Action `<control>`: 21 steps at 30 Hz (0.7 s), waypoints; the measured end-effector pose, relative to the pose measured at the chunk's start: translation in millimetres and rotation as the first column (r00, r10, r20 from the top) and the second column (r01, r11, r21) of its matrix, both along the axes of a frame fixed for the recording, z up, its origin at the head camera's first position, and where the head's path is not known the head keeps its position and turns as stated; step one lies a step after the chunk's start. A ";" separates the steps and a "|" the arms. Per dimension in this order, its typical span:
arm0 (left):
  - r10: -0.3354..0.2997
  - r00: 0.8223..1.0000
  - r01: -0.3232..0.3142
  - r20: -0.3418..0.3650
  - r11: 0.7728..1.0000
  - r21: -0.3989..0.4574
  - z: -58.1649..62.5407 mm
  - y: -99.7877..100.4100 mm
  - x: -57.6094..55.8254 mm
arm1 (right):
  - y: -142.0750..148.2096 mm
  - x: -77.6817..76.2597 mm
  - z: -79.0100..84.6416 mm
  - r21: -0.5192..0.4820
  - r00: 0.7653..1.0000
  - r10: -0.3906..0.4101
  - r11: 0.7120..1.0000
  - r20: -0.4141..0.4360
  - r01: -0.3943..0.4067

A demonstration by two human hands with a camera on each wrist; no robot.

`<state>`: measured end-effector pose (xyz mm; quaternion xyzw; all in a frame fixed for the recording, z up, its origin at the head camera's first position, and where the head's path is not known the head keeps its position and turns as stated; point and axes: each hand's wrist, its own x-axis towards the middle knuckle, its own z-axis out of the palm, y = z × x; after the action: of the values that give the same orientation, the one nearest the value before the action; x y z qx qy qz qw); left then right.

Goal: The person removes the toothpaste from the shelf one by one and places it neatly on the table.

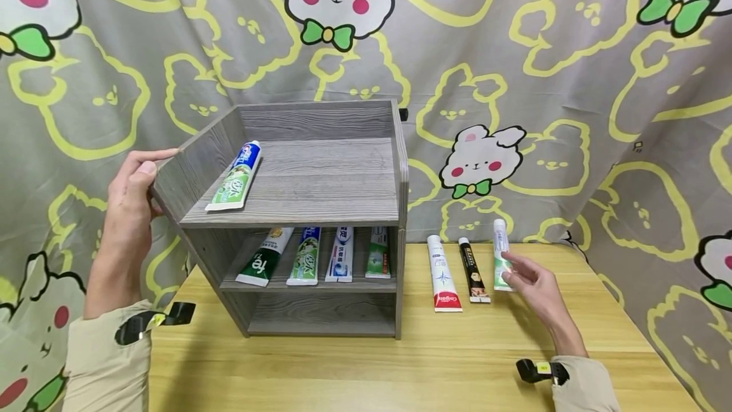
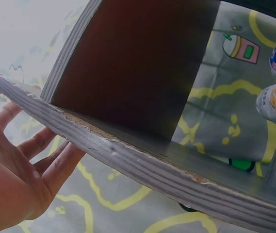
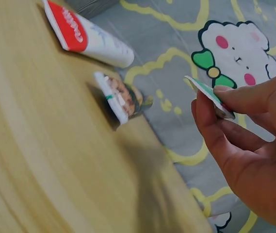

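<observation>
My left hand (image 1: 128, 208) grips the left side panel of a grey wooden shelf unit (image 1: 320, 213); in the left wrist view its fingers (image 2: 62, 165) reach round behind the panel's edge. My right hand (image 1: 537, 288) pinches a white and green toothpaste tube (image 1: 501, 243) between thumb and fingers. In the right wrist view only that tube's flat end (image 3: 208, 92) shows, raised off the table. Left of it lie a black toothpaste tube (image 1: 471, 269) and a white toothpaste tube with a red end (image 1: 440, 272).
A blue and green toothpaste tube (image 1: 237, 177) leans on the top shelf's left side. Several tubes, among them a dark green one (image 1: 265, 259), lie on the middle shelf. The unit stands on a wooden table (image 1: 343, 374) against a patterned curtain (image 1: 354, 75).
</observation>
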<state>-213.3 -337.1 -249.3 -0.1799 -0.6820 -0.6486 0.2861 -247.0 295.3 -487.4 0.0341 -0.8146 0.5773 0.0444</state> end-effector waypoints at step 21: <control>0.033 0.999 -0.033 0.000 0.999 -0.039 -0.3 -0.8 0.8 | 7.5 -8.7 -31.2 -0.049 0.993 -0.120 0.992 -0.009 0.120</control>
<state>-212.5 -337.9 -249.6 -0.1740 -0.6976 -0.6303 0.2930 -255.7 302.8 -518.6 -0.0126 -0.8008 0.5928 0.0847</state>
